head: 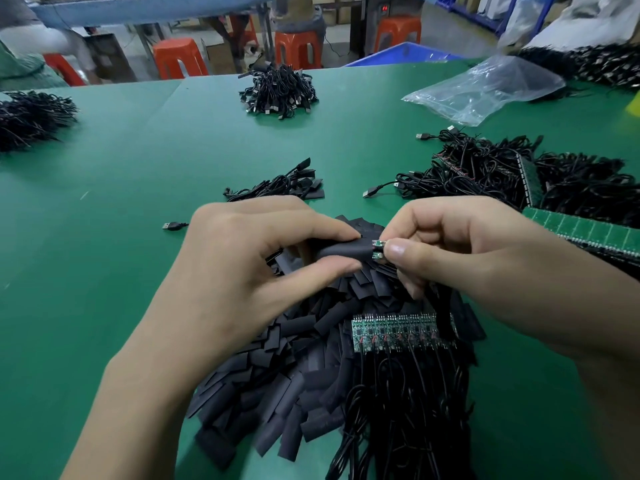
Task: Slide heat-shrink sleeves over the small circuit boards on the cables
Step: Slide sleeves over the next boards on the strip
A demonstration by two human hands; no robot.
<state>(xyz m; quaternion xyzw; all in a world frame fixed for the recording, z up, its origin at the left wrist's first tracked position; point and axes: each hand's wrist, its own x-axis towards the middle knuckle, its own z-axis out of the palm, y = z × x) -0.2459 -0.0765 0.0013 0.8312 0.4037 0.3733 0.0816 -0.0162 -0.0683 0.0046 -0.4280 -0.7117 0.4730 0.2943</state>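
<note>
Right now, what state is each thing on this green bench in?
Black heat-shrink sleeve: pinched by left hand, partly over a board.
Small green circuit board: end exposed, pinched by right hand.
Pile of loose black sleeves: unused, flattened.
Row of green circuit boards: bare, lying on that pile.
Clear plastic bag: crumpled, slack.

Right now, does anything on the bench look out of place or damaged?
Nothing looks damaged. One USB plug lies alone on the green table left of the left hand, apart from the cable heaps; where its cable runs is hidden.
</note>
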